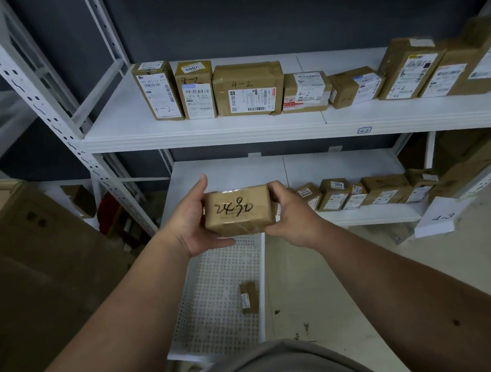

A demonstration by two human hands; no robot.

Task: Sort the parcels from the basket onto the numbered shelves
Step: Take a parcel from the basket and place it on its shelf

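Two hands held one small brown parcel (239,210) between them, in the air in front of the shelving; my left hand (193,217) cupped its left end with the thumb raised and the fingers curled under, my right hand (290,211) clasped its right end; I read black handwritten figures on its upper face; below it stood the white perforated basket (216,297), with one small parcel (249,297) lying near its right wall; the upper shelf (206,132) carried a row of boxes marked 4-2 (248,89); the lower shelf (369,214) held a row of smaller boxes (334,194) to the right of my hands; a white card marked 4-3 (438,217) leaned at far right
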